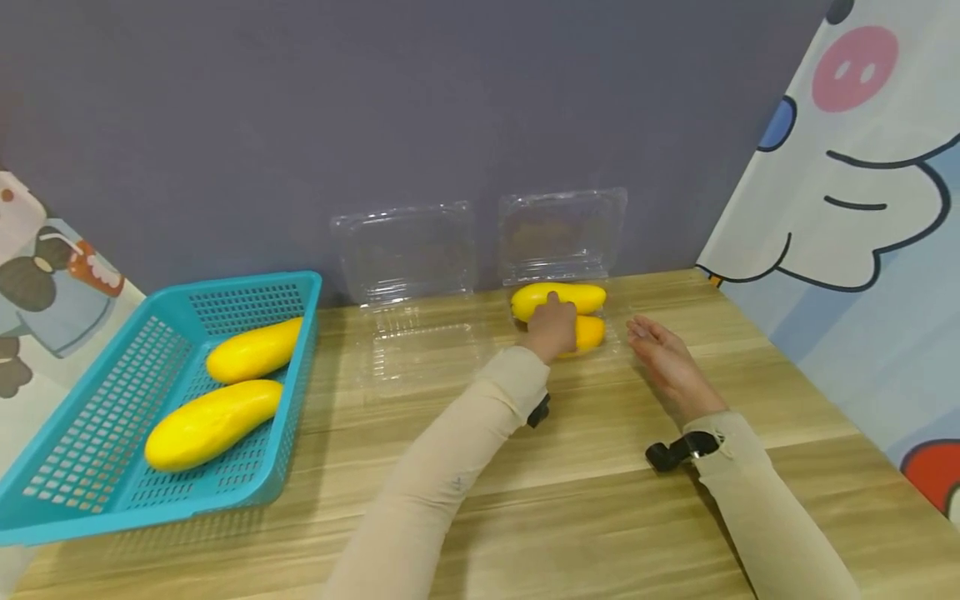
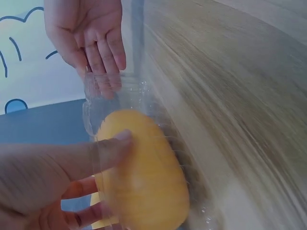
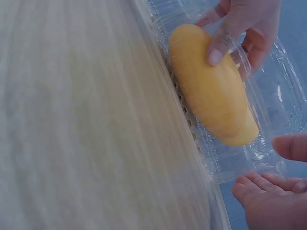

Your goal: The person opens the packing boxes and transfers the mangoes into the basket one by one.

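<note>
In the head view, my left hand (image 1: pixel 552 327) holds the front yellow mango (image 1: pixel 590 333) in a clear plastic clamshell box (image 1: pixel 562 237) against the back wall. The left wrist view shows its thumb on the mango's near face and its fingers behind. A second mango (image 1: pixel 573 294) lies behind the front one, lengthwise in the same box. The box's lid stands raised. Close by the box's right end is my right hand (image 1: pixel 670 367), its fingers nearly straight and holding nothing. In the right wrist view, its fingertips (image 3: pixel 254 179) are close to the box's end; contact is unclear.
To the left, a second clear clamshell box (image 1: pixel 408 254) stands with its lid raised and holds nothing. A turquoise basket (image 1: pixel 296 417) at the far left holds two mangoes (image 1: pixel 213 423). A grey wall (image 1: pixel 375 108) bounds the wooden table (image 1: pixel 585 517) behind.
</note>
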`<state>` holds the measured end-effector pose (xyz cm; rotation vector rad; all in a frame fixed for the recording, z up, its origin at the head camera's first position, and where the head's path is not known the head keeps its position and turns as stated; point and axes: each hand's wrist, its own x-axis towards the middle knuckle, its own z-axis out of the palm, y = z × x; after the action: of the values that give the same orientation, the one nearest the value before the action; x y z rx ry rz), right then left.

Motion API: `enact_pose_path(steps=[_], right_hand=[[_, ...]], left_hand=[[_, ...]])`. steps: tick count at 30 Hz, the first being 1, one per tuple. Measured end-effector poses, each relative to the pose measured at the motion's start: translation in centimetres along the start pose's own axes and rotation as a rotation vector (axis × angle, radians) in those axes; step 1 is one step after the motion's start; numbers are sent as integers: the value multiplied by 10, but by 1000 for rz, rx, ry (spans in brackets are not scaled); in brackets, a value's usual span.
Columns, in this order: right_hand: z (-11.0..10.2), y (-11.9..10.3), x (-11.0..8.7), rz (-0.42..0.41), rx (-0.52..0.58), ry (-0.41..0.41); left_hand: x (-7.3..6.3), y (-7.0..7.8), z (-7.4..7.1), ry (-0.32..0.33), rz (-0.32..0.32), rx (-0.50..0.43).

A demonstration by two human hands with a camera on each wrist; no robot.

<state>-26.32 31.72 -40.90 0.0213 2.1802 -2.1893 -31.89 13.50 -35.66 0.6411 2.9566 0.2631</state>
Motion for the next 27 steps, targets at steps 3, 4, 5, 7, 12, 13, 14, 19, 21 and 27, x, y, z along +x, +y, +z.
enact_pose_path(steps=[3, 4, 5, 7, 12, 13, 14, 19, 21, 27], right_hand=[[2, -1, 2, 10, -18, 18], [2, -1, 2, 12, -22, 24], [2, -1, 3, 14, -26, 28], [3, -1, 3, 14, -28, 34], [1, -1, 2, 2, -30, 37], [0, -1, 2, 0, -28, 38], [0, -1, 1, 3, -22, 40], [1, 0, 0, 5, -15, 46], [2, 1, 0, 2, -13, 48], [3, 2, -1, -3, -13, 58]], left_hand=[[2, 4, -1, -10, -23, 40], [2, 5, -1, -11, -26, 53], [3, 5, -2, -13, -24, 71], [3, 5, -2, -16, -17, 98], [3, 1, -2, -16, 31, 83], [4, 0, -1, -14, 44, 75], [4, -2, -1, -12, 58, 70], [4, -9, 1, 9, 105, 67], [4, -11, 0, 13, 111, 63], [2, -12, -3, 37, 144, 74]])
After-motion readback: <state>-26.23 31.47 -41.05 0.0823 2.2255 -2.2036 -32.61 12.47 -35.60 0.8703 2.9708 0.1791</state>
